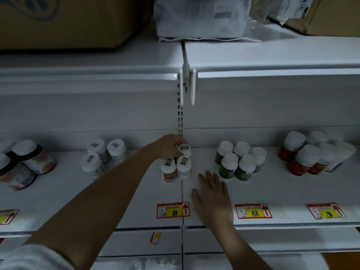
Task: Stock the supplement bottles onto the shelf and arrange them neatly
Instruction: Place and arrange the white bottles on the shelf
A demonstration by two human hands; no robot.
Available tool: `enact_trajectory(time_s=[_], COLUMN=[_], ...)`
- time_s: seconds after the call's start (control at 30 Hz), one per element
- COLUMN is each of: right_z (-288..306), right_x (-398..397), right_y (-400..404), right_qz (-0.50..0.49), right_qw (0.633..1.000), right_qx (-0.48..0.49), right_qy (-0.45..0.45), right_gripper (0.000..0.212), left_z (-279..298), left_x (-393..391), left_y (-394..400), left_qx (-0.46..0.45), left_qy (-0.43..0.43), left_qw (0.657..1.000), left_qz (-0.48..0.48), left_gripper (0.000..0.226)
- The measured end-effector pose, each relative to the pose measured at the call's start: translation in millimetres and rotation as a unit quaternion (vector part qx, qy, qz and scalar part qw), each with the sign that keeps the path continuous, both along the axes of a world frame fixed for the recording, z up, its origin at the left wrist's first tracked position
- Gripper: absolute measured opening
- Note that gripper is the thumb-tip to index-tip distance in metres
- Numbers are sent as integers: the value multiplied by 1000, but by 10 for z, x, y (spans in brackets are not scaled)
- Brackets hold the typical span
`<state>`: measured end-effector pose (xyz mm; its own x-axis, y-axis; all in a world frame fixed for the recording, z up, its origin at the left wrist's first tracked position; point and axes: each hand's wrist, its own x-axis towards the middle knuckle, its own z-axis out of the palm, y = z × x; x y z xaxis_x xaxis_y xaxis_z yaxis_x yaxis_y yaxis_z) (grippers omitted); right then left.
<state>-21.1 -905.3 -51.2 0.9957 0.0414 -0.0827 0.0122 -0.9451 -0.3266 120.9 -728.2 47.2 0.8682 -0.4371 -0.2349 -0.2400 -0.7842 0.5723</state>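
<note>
White-capped bottle (184, 150), upright at the back of its cluster, gripped from above by my left hand (169, 146); two like bottles (176, 169) stand just in front. My right hand (211, 193) lies flat and slack on the shelf (136, 197), nearer the front edge. Rightward: five green bottles (238, 159); leftward: three white bottles (103, 155).
</note>
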Motion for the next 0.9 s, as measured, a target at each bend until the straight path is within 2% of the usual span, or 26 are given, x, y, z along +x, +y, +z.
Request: enact_trajectory(time_s=[0.2,0.33,0.47,0.53,0.6,0.67,0.73,0.9], right_z=[6,47,156,343,624,926,1176,1363], right_x=[-6,14,152,183,123,-45,-271,-710], right_y=[-4,-23,-40,-52,-60,-59,-30,99], right_qz=[-2,-1,-36,-90,-145,-149,-99,-27], right_qw=[1000,999,990,954,871,793,757,723], right_qx=[5,26,122,276,465,588,643,681], right_qy=[-2,25,62,76,60,57,62,110], right_gripper=[63,61,52,40,22,16,19,27], left_z=[-6,320,702,799,849,876,864,782], left_x=[-31,-206,-584,-809,-1041,-1277,-1501,-1919], left_y=[9,20,42,91,145,188,210,202], left_qx=[-50,-199,-309,-354,-393,-421,-437,-416], left_qy=[-17,-39,-31,14,50,69,84,85], left_qw=[997,971,938,921,901,883,868,870], left_qz=[64,126,150,161,177,198,222,252], left_gripper=[44,44,40,37,36,36,34,22])
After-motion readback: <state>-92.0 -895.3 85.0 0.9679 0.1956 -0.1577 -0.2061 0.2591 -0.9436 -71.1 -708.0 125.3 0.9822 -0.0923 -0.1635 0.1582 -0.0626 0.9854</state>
